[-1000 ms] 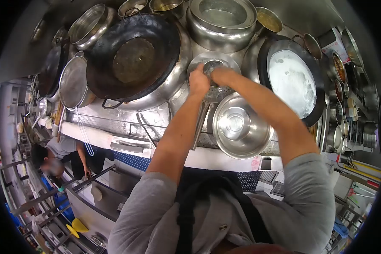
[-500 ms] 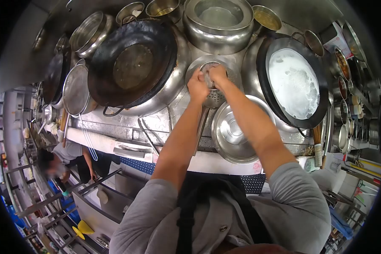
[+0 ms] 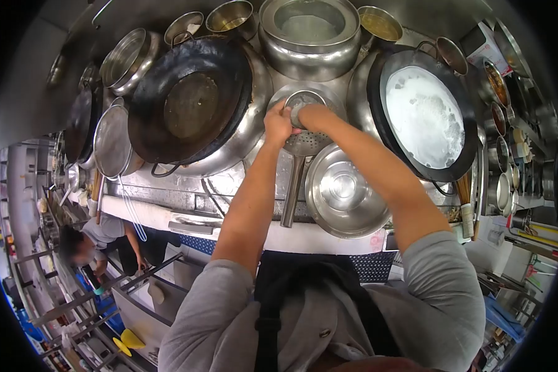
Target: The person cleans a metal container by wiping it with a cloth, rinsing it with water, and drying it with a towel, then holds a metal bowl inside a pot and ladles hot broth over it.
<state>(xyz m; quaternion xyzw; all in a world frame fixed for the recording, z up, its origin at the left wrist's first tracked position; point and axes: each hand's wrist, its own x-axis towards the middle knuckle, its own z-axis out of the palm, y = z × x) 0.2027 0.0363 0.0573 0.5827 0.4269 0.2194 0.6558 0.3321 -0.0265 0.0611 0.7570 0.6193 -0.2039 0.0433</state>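
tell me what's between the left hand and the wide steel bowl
The perforated ladle lies between the left hand and the wide steel bowl, seen in the head view.

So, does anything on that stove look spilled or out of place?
Nothing stands out strongly. The metal worktop has shiny, wet-looking patches in front of the dark left-hand wok, possibly splashes. White froth fills much of the right-hand wok, but none shows over its rim.

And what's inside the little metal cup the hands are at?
The right hand seems to reach into the metal cup; the left hand holds its side. Something greyish shows inside, too unclear to name. The right hand covers the rest.
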